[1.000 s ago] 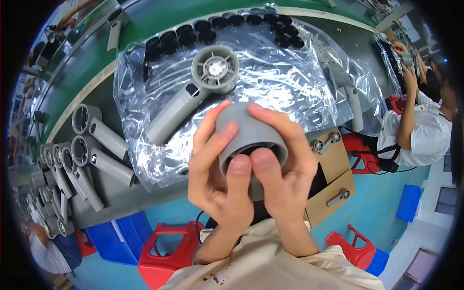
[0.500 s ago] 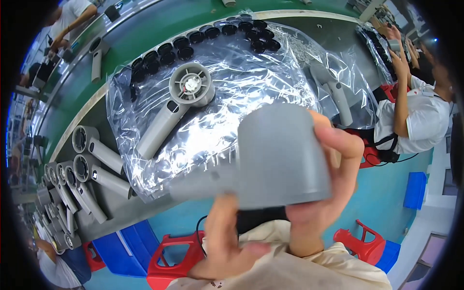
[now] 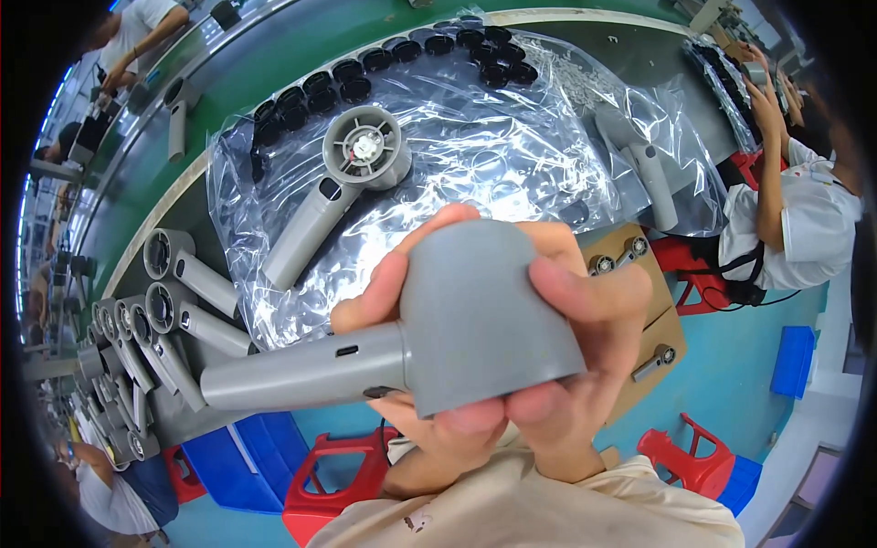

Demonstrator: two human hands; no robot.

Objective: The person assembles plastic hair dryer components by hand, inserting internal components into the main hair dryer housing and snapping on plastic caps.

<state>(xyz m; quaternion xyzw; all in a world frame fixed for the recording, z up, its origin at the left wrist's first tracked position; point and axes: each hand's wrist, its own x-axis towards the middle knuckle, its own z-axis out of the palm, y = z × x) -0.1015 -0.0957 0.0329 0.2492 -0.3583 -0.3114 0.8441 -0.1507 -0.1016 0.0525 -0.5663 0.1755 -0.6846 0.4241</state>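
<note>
Close before me, a grey handheld fan (image 3: 484,320) is gripped between both hands, its round head covering much of the fingers. My left hand (image 3: 448,447) is closed about the head's left side, with a thumb at the lower rim and fingertips along the upper left. On the other side, my right hand (image 3: 598,361) wraps the head from the right. The handle (image 3: 306,370) points left and shows a small slot. Beyond it, a second grey fan (image 3: 367,146) with its spokes showing lies on clear plastic sheeting (image 3: 466,173).
Black round caps (image 3: 375,60) line the sheeting's far edge, near small pale pieces (image 3: 575,82). Several grey fans (image 3: 215,288) lie at the left. A cardboard box (image 3: 630,384) with fans stands at the right. Red stools (image 3: 338,475) and a co-worker (image 3: 790,219) are nearby.
My left hand has come up onto the fan's head, joining the right. The fan's handle now shows sharply, and the cardboard box at the right has come into sight.
</note>
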